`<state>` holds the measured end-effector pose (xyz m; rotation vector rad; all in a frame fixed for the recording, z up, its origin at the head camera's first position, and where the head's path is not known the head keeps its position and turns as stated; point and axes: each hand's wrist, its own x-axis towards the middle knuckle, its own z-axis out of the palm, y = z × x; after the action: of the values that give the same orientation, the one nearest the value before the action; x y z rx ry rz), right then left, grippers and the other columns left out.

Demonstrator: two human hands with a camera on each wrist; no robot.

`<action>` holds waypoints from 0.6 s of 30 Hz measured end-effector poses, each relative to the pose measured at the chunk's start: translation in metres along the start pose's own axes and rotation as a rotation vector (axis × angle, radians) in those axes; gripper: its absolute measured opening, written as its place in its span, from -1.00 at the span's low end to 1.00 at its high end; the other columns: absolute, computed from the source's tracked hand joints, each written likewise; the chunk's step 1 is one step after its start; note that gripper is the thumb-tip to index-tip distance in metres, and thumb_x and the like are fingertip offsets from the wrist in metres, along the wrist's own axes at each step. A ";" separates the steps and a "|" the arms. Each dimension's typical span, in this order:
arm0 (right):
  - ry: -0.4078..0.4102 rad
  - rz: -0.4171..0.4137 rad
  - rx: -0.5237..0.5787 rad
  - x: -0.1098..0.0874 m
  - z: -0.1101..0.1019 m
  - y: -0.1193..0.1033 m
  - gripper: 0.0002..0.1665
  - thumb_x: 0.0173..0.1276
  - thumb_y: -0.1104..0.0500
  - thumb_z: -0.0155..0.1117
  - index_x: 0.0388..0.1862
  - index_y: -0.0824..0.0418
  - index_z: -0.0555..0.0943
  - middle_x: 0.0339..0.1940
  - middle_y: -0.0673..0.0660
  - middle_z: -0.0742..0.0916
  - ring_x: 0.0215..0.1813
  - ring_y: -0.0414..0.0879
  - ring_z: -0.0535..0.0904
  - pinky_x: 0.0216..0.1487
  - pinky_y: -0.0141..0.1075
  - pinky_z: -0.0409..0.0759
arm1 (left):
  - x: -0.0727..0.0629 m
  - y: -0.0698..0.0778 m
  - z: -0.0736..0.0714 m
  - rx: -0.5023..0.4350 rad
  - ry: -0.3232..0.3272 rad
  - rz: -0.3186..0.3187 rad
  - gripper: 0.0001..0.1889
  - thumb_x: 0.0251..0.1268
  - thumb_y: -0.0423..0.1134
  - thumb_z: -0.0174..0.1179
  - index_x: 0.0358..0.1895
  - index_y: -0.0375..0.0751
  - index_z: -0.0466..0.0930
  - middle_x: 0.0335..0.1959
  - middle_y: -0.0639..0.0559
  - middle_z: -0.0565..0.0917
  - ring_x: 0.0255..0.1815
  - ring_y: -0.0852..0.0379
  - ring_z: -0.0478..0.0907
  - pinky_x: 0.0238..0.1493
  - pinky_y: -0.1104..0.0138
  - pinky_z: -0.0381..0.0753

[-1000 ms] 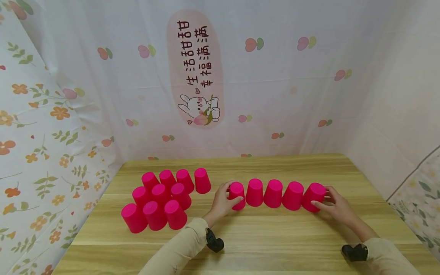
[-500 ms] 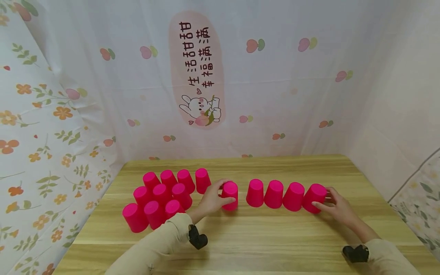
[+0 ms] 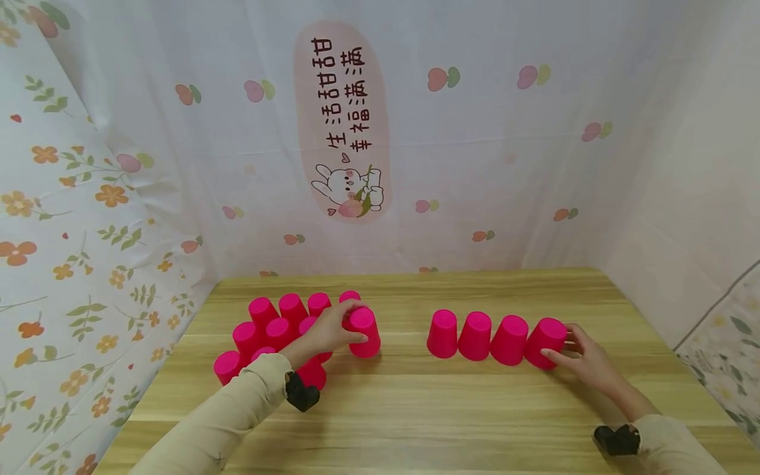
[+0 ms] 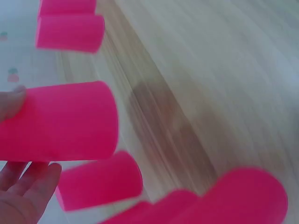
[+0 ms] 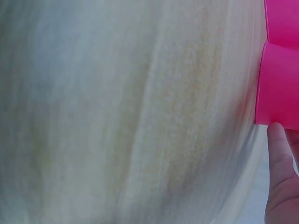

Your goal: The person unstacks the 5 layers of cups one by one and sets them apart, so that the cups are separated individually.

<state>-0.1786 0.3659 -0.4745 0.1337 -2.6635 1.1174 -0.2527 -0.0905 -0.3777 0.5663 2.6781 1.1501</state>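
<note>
My left hand (image 3: 329, 328) grips an upside-down pink plastic cup (image 3: 366, 335) between thumb and fingers, just right of a cluster of cups. In the left wrist view, that cup (image 4: 65, 123) is held off the wooden table, its shadow apart from it. At the right end of a short row, my right hand (image 3: 584, 359) has thumb and fingers curled round the last pink cup (image 3: 545, 342), which stands upside down. The right wrist view shows only part of this cup (image 5: 280, 88) with a finger against its lower edge.
Three more upside-down cups stand in the row, the nearest being a cup (image 3: 508, 340) beside the right hand's. On the left, a cluster of several cups (image 3: 261, 313) is partly hidden by the left arm. A patterned curtain (image 3: 475, 152) hangs behind the table (image 3: 415, 422).
My left hand has carried the row's leftmost cup leftward to the cluster, leaving a gap at that end of the row. My right hand has stayed on its cup.
</note>
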 end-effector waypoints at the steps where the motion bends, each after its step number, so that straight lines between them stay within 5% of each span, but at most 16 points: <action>1: 0.000 -0.001 0.002 0.000 0.000 0.000 -0.44 0.07 0.20 0.33 0.00 0.34 0.32 -0.15 0.32 0.55 -0.20 0.24 0.54 -0.34 -0.48 0.50 | 0.000 -0.002 -0.002 0.022 -0.008 -0.014 -0.40 -0.14 -0.34 0.36 0.09 -0.14 0.38 -0.10 -0.03 0.50 -0.10 0.02 0.43 -0.19 0.22 0.53; 4: 0.002 -0.002 0.000 0.000 0.000 0.001 -0.45 0.07 0.20 0.33 -0.01 0.34 0.32 -0.15 0.32 0.56 -0.21 0.17 0.56 -0.34 -0.48 0.50 | 0.002 -0.010 -0.006 0.070 -0.029 -0.026 -0.43 -0.16 -0.37 0.36 0.05 -0.18 0.40 -0.13 -0.04 0.50 -0.12 0.03 0.43 -0.20 0.22 0.52; 11: 0.009 -0.014 0.000 0.000 0.000 0.003 -0.46 0.05 0.21 0.35 -0.04 0.32 0.34 -0.18 0.28 0.57 -0.30 -0.54 0.42 -0.34 -0.48 0.51 | 0.005 -0.024 -0.010 0.152 -0.077 -0.016 -0.47 -0.18 -0.42 0.36 -0.01 -0.23 0.41 -0.18 -0.05 0.50 -0.15 0.01 0.44 -0.16 0.19 0.49; 18: 0.003 -0.002 0.006 0.001 0.000 0.003 -0.45 0.06 0.20 0.34 -0.02 0.34 0.33 -0.16 0.29 0.56 -0.29 -0.57 0.39 -0.34 -0.49 0.50 | 0.006 -0.027 -0.008 0.214 -0.117 -0.048 -0.47 -0.17 -0.43 0.35 0.00 -0.24 0.40 -0.17 -0.05 0.50 -0.15 0.01 0.44 -0.15 0.17 0.48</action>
<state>-0.1796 0.3681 -0.4759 0.1359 -2.6568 1.1236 -0.2683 -0.1103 -0.3919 0.5782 2.7142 0.7967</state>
